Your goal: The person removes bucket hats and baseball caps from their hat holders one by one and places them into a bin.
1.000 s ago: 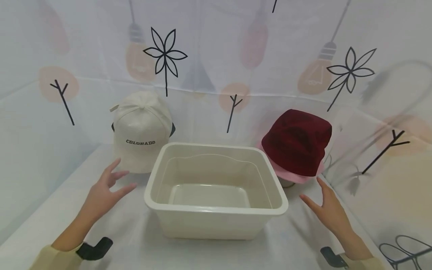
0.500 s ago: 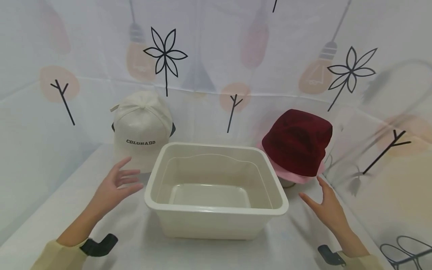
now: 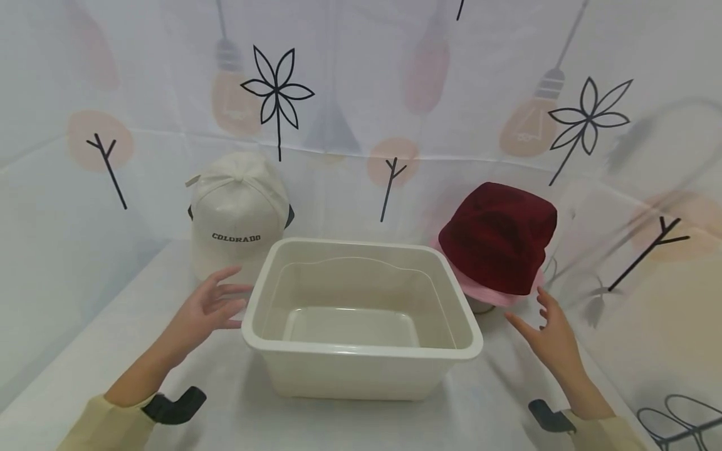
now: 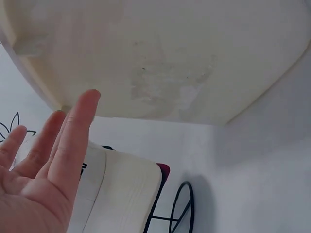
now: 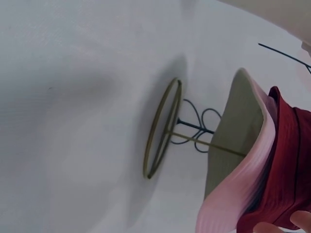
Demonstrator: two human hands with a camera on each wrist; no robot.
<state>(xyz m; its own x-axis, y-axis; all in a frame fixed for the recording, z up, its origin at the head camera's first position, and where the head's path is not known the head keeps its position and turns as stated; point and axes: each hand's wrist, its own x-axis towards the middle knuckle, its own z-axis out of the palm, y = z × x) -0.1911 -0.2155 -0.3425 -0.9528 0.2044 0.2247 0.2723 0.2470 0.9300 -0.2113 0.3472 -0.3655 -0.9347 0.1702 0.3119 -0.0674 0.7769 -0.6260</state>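
A cream plastic tub [image 3: 361, 376] stands in the middle of the head view. My left hand [image 3: 205, 316] is beside its left rim, fingers fairly straight and holding nothing; whether the fingertips touch the tub I cannot tell. Behind that hand is a white cap [image 3: 237, 213] lettered COLORADO, its brim also seen in the left wrist view. At right, a dark red hat [image 3: 496, 238] sits over a pink-brimmed hat [image 3: 479, 289]. Near their lower right edge my right hand [image 3: 555, 341] is spread, with nothing gripped. Its fingertips [image 5: 302, 219] show by the red hat in the right wrist view.
A gold wire stand [image 5: 163, 128] with a ring base supports the stacked hats. Under the cap stands a black wire stand [image 4: 182, 208]. White patterned cloth [image 3: 338, 94] hangs behind and along the sides. The white tabletop [image 3: 214, 401] extends in front of the tub.
My left hand has moved right, from in front of the cap to the tub's left rim, its fingers drawing closer together. The right hand has shifted only slightly. Tub and hats have stayed put.
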